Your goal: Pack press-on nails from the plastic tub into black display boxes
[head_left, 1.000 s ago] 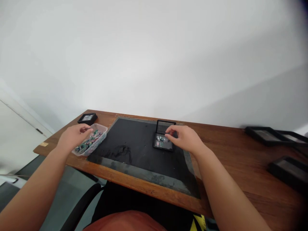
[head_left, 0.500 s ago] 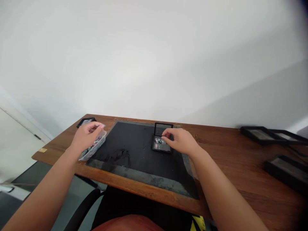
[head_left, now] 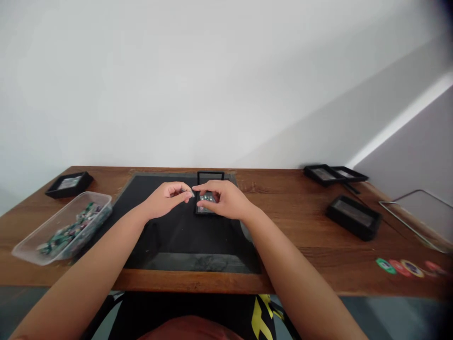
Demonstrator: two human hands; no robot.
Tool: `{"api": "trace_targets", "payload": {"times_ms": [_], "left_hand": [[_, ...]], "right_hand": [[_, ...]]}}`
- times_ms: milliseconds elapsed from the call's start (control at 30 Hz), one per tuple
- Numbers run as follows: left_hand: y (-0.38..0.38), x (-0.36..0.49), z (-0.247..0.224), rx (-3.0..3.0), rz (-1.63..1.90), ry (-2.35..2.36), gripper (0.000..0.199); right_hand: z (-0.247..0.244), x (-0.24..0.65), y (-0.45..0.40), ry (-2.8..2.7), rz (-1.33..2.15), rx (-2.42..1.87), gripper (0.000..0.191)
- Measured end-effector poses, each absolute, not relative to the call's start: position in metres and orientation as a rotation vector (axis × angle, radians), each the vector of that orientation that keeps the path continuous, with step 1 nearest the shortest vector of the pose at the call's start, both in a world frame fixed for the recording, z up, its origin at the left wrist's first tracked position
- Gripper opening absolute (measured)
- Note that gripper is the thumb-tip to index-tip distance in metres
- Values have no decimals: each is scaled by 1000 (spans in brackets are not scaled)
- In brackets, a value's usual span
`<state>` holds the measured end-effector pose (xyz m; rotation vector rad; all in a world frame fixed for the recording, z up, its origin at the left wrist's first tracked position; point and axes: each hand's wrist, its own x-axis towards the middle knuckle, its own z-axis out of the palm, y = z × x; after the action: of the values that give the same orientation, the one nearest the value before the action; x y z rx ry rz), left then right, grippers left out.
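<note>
My left hand [head_left: 168, 199] is closed in a pinch on a small pale, clear-looking piece [head_left: 192, 192], whose kind I cannot make out. My right hand [head_left: 226, 200] faces it from the right, thumb and fingers apart; its index fingertip is close to the piece, and I cannot tell if it touches. Under the right hand's fingers lies a small black display box [head_left: 202, 212] with its windowed lid [head_left: 211, 176] raised at the back. Several small shiny stones [head_left: 205, 199] sit inside it, partly hidden by the fingers.
A clear plastic tub [head_left: 31, 240] of green and purple stones [head_left: 72, 231] stands left. A black mat [head_left: 166, 236] lies on the wooden table [head_left: 283, 226]. More black boxes [head_left: 354, 215] rest right, another [head_left: 69, 183] at back left. Round coloured discs [head_left: 399, 267] lie front right, near a wire frame [head_left: 410, 219].
My left hand has moved right, from the tub to the black box, with the small piece in its pinch. My right hand stays by the box, fingers wider apart. The view has turned right.
</note>
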<state>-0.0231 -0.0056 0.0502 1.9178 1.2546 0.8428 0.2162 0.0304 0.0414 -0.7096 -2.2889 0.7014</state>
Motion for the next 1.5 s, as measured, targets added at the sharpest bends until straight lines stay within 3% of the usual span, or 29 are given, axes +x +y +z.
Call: {"api": "trace_targets", "payload": {"times_ms": [400,633,833,1033,1500], "left_hand": [[-10,-18,13,1851,762,1187,37],[-11,-14,18,1746,911,1226,42],[-9,-15,15,1695,958,1266,56],[-9,-15,14,1661,1004,1334,68],[-9,-15,10,1740,1112,1296,52]], "right_hand": [[41,211,26,-2381,795,-699,19],[54,233,33,-2286,786,-970,31],[52,245,46,-2542,873,-1299,25],[46,237,47,-2594,868,-1352,27],[49,231,41,-2652,783,-1362,26]]}}
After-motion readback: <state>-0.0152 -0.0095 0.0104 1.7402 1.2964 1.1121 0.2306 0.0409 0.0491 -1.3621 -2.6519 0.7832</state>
